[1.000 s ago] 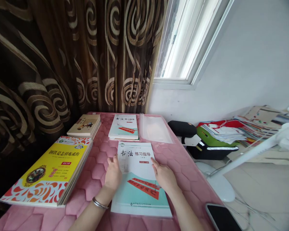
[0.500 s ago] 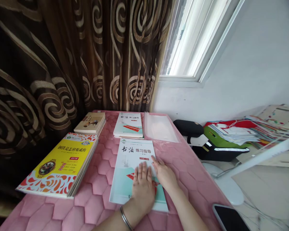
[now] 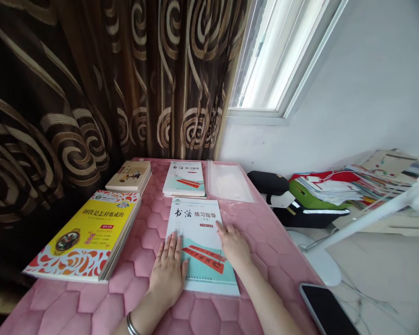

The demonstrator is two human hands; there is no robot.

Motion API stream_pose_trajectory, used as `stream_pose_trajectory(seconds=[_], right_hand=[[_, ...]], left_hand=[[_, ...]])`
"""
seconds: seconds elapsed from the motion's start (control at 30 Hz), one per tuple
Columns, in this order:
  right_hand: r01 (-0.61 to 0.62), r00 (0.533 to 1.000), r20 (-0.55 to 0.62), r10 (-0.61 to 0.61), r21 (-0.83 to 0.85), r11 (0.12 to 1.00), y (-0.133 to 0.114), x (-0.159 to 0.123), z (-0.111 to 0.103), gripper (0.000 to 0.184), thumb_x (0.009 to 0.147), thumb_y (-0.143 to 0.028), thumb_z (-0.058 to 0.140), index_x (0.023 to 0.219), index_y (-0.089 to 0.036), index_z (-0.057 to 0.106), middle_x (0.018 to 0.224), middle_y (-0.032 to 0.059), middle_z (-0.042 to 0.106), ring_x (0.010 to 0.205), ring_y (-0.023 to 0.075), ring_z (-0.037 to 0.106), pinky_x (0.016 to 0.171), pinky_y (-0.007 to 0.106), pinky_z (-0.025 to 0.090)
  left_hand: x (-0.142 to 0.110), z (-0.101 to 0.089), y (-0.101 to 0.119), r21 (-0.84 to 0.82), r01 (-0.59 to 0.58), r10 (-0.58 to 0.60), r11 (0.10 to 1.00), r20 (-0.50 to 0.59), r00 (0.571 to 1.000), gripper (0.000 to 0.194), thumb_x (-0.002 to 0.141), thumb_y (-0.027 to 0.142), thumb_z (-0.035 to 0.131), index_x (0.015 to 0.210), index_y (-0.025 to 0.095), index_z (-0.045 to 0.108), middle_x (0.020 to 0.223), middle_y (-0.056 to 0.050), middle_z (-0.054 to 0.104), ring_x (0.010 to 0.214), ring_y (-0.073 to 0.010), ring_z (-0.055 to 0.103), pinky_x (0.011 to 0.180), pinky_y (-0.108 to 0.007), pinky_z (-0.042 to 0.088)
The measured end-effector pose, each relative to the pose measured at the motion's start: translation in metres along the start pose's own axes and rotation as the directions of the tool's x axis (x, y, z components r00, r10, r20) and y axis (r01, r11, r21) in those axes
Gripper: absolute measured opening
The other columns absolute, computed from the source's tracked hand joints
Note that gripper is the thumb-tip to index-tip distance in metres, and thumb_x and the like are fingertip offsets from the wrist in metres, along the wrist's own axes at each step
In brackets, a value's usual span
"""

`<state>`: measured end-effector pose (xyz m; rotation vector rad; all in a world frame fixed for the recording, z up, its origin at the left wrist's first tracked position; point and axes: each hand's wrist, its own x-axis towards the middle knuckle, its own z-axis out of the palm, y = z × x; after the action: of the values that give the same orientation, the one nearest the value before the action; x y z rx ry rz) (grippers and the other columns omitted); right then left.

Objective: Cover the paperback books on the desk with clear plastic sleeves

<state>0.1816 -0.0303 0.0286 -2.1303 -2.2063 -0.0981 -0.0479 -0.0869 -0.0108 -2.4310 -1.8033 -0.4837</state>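
Note:
A calligraphy workbook (image 3: 202, 242) with a white and teal cover and red banners lies flat in front of me, in a clear cover as far as I can see. My left hand (image 3: 168, 270), with a silver bangle at the wrist, rests flat along its left edge, fingers stretched out and thumb on the cover. At the right edge my right hand (image 3: 233, 245) touches the cover, index finger extended and the other fingers loosely bent. Just beyond is a small stack of matching workbooks (image 3: 185, 179), beside clear plastic book covers (image 3: 228, 182).
On the left stand a stack with a yellow book (image 3: 91, 237) on top and a smaller stack of tan books (image 3: 129, 177). A phone (image 3: 326, 309) lies at the right table edge, near a white lamp (image 3: 321, 265). A patterned curtain (image 3: 181, 83) hangs behind the pink quilted tabletop (image 3: 139, 298).
My left hand has moved left from the middle of the workbook to its left edge, uncovering the red banners. My right hand stays at the right edge. The view has shifted slightly.

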Motion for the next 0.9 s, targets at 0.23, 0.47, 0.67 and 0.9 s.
stream_pose_trajectory(seconds=[0.23, 0.47, 0.67, 0.9], right_hand=[[0.402, 0.915, -0.145, -0.378, 0.225, 0.887, -0.08, -0.051, 0.013, 0.05, 0.097, -0.033, 0.042, 0.143, -0.014, 0.044, 0.153, 0.0129, 0.036, 0.14, 0.0295, 0.033, 0.111, 0.043, 0.037], [0.307, 0.948, -0.159, -0.278, 0.206, 0.929, -0.043, -0.07, 0.041, 0.067, 0.097, -0.051, 0.035, 0.15, -0.009, 0.029, 0.157, 0.015, 0.021, 0.146, 0.0291, 0.017, 0.117, 0.049, 0.025], [0.222, 0.965, -0.162, -0.205, 0.096, 0.97, -0.007, -0.078, 0.048, 0.065, 0.098, -0.049, 0.032, 0.152, -0.013, 0.024, 0.158, 0.0119, 0.016, 0.146, 0.0268, 0.016, 0.117, 0.048, 0.026], [0.23, 0.953, -0.218, -0.211, 0.066, 0.971, -0.011, -0.08, 0.051, 0.064, 0.098, -0.047, 0.034, 0.151, -0.011, 0.026, 0.157, 0.0133, 0.019, 0.146, 0.0273, 0.018, 0.115, 0.048, 0.029]], left_hand=[[-0.001, 0.004, -0.003, 0.025, -0.049, 0.048, 0.998, 0.011, 0.999, 0.056, 0.092, 0.029, 0.036, 0.147, 0.016, 0.037, 0.155, -0.011, 0.031, 0.143, -0.0262, 0.028, 0.117, -0.045, 0.026], [0.001, 0.006, -0.002, 0.061, -0.039, 0.043, 0.997, -0.072, 0.996, 0.056, 0.095, 0.037, 0.034, 0.146, 0.014, 0.038, 0.153, -0.014, 0.034, 0.139, -0.0262, 0.037, 0.114, -0.044, 0.032], [0.0, 0.011, -0.007, 0.121, -0.077, 0.092, 0.99, -0.121, 0.988, 0.055, 0.095, 0.036, 0.032, 0.144, 0.012, 0.04, 0.152, -0.012, 0.037, 0.137, -0.0243, 0.04, 0.113, -0.043, 0.033], [0.05, 0.006, 0.027, 0.115, 0.107, -0.126, 0.988, 0.171, 0.977, 0.061, 0.09, 0.032, 0.038, 0.145, 0.006, 0.037, 0.154, -0.019, 0.027, 0.142, -0.0319, 0.029, 0.115, -0.054, 0.024]])
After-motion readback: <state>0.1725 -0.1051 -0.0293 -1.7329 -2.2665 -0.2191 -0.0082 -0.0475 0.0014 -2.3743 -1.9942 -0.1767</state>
